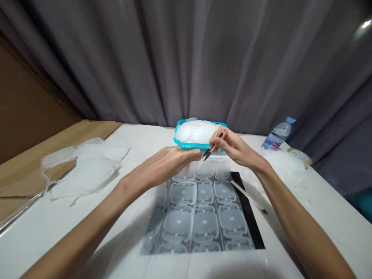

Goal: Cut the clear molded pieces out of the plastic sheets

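Note:
A translucent plastic sheet (178,223) with rows of rounded rectangular shapes moulded in it lies over a dark mat (247,211). Its far edge is lifted, and my left hand (170,162), with fingers closed, pinches it there. My right hand (236,147) is wrapped round a pair of thread snips (216,144) with pinkish handles. Dark blades point down and left, right by my left fingertips at the sheet's edge. Whether the blades touch the plastic, I cannot tell.
Behind my hands stands a blue basket (188,146) heaped with white translucent pieces. Film scraps (87,168) lie at left by cardboard (95,128). On the right are a water bottle (277,134), a white pile (285,164) and a slim white stick (248,196). A grey curtain (186,58) hangs behind.

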{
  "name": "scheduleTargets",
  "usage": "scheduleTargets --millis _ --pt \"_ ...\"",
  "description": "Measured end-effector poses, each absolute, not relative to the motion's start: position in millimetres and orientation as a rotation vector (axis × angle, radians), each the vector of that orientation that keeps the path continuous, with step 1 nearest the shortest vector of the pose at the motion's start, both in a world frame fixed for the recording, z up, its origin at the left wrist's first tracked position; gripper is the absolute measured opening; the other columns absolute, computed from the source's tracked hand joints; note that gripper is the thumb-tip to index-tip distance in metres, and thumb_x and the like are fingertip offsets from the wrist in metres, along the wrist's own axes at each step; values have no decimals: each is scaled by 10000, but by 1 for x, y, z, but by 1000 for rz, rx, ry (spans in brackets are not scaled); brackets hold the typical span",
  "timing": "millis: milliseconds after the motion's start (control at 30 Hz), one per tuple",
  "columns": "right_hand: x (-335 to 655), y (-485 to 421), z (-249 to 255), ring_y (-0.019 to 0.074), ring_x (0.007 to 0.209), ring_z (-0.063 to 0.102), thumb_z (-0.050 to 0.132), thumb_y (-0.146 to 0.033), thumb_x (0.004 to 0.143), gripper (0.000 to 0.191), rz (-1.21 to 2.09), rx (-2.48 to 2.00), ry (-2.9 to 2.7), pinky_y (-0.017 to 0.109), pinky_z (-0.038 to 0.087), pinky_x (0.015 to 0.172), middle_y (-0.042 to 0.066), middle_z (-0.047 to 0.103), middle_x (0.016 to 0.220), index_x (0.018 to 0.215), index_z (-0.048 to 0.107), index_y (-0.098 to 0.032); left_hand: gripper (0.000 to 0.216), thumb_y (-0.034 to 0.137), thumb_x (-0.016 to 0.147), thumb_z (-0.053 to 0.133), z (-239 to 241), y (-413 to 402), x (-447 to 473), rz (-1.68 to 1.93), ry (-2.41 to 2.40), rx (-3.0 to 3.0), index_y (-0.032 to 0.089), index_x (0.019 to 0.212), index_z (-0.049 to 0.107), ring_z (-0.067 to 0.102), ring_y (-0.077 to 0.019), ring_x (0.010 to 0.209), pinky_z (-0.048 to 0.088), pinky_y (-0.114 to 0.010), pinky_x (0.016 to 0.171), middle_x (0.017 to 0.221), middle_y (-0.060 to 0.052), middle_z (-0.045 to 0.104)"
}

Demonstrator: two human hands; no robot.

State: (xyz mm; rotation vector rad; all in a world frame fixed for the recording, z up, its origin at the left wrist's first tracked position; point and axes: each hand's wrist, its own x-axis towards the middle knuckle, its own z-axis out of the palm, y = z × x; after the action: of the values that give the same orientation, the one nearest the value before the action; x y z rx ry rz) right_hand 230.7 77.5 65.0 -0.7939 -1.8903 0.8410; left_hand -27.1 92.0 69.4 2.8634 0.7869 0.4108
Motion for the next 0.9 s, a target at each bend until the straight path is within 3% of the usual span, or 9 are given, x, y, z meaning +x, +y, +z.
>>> scheduleTargets --millis 667,900 --pt "222 83 53 168 777 628 541 -588 1027 378 867 -818 -1901 322 512 714 14 638 853 926 566 -224 205 133 1035 456 68 93 -26 397 795 2902 240 1016 629 441 -138 569 279 -282 555 688 28 490" --pt "230 84 55 179 797 620 534 -585 1031 370 899 -797 -1906 333 514 721 17 635 850 944 577 -228 241 154 1065 421 67 95 -28 408 762 2878 227 1151 634 602 -157 672 358 -281 620 823 -10 650"
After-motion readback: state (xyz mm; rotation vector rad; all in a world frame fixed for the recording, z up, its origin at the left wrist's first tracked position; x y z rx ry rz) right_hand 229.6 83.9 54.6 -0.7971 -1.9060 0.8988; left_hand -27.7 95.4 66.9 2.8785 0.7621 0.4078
